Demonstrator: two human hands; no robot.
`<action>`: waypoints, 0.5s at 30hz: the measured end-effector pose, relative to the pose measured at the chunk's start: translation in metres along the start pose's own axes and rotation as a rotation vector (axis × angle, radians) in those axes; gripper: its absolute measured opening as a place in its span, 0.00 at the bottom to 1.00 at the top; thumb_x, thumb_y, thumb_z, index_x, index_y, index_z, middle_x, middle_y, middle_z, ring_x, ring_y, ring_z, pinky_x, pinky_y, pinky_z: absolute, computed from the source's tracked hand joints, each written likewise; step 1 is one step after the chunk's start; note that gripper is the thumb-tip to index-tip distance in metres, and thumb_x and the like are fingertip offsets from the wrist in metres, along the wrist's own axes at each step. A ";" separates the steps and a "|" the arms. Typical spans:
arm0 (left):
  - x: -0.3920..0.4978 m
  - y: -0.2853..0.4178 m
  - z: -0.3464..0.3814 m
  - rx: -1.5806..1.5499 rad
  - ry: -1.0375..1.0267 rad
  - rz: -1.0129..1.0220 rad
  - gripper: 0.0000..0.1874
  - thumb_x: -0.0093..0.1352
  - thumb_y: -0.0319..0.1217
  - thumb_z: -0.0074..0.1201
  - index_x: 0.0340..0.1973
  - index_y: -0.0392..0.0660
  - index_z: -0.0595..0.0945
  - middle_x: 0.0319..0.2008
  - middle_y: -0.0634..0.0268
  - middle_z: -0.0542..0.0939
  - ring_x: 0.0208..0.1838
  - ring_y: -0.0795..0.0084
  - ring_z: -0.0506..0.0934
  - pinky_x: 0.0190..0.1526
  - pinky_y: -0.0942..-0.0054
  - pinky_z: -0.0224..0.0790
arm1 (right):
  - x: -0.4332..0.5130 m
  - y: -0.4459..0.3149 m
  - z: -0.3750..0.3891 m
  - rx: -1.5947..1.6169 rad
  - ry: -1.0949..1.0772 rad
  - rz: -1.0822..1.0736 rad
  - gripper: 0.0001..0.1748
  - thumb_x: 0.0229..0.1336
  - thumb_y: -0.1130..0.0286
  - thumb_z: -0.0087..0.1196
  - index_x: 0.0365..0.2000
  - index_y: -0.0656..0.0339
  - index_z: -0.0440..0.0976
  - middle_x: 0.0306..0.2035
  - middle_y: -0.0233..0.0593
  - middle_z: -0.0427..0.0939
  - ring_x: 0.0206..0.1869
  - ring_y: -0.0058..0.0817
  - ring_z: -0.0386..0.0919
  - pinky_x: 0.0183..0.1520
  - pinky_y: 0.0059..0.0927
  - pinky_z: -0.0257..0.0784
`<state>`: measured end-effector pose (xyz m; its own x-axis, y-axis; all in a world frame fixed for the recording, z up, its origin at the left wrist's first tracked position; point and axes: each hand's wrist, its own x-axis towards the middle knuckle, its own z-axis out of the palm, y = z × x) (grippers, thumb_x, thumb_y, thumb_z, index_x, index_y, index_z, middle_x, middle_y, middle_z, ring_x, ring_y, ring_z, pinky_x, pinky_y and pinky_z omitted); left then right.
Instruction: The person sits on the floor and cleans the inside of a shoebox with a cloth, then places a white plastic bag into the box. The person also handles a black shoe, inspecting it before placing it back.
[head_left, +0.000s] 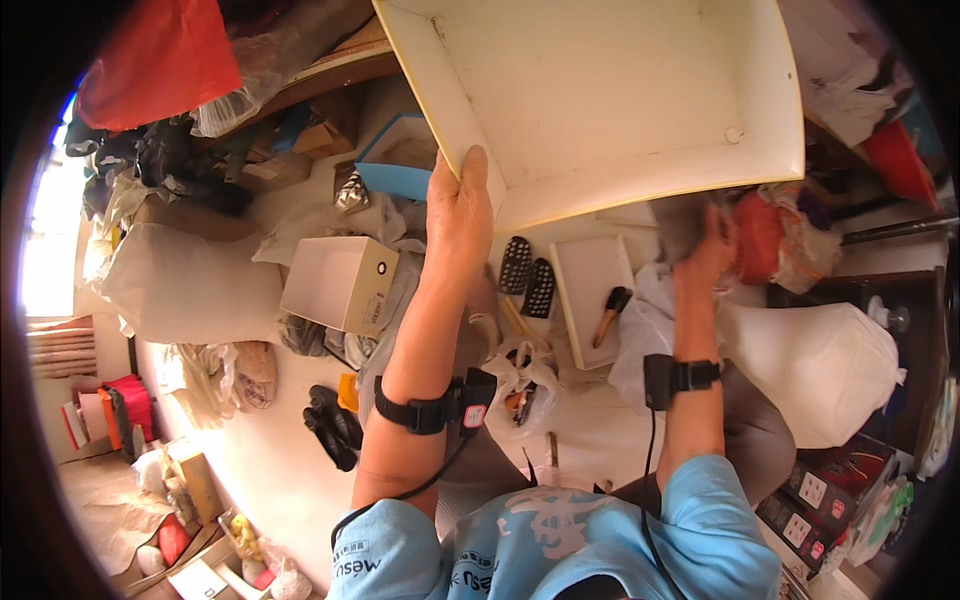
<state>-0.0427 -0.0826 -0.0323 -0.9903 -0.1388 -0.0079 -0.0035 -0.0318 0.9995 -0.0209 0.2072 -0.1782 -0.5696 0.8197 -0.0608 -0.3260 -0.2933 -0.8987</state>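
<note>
A large, shallow cream cardboard box (615, 90) is raised before me, its open side turned towards me. Dark smudges mark its inner corners. My left hand (459, 187) grips its lower left wall, thumb inside the box. Below the box's lower right edge, my right hand (705, 240) is blurred and closed around a grey-brown cloth (679, 221). Under my arms, a pair of black insoles with white dots (527, 277) lies near a wooden-backed brush (523, 322). A shallow white box lid (585, 300) holds a dark-bristled brush with a wooden handle (611, 315).
An open white box (337, 285) and a blue box (405, 161) stand left of my forearm. Black shoes (331, 427) lie on the floor. A stuffed white bag (810, 371) sits at right, above stacked shoe boxes (814, 502). A tied plastic bag (525, 382) lies between my legs.
</note>
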 end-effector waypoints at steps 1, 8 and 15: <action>-0.001 0.001 0.004 0.017 -0.014 0.014 0.19 0.75 0.37 0.44 0.54 0.36 0.75 0.42 0.67 0.75 0.46 0.74 0.69 0.50 0.72 0.61 | 0.005 -0.042 -0.002 -0.054 0.106 -0.073 0.06 0.54 0.76 0.63 0.32 0.59 0.76 0.36 0.31 0.78 0.42 0.24 0.74 0.49 0.29 0.72; -0.011 -0.005 0.039 0.235 -0.137 0.140 0.22 0.74 0.30 0.37 0.62 0.38 0.67 0.44 0.46 0.79 0.44 0.56 0.77 0.48 0.61 0.67 | -0.026 -0.241 -0.001 -0.079 -0.091 -0.655 0.09 0.55 0.78 0.60 0.38 0.62 0.75 0.42 0.32 0.75 0.45 0.23 0.73 0.50 0.27 0.71; -0.034 -0.014 0.073 0.409 -0.247 0.182 0.24 0.72 0.27 0.38 0.64 0.41 0.65 0.40 0.40 0.80 0.41 0.44 0.79 0.46 0.56 0.69 | -0.026 -0.191 0.020 -0.333 -0.289 -0.470 0.11 0.53 0.79 0.58 0.40 0.63 0.77 0.38 0.30 0.75 0.43 0.19 0.71 0.50 0.22 0.66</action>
<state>-0.0191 -0.0050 -0.0435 -0.9830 0.1338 0.1256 0.1670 0.3679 0.9148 0.0415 0.2318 0.0036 -0.6182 0.6446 0.4499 -0.3650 0.2715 -0.8905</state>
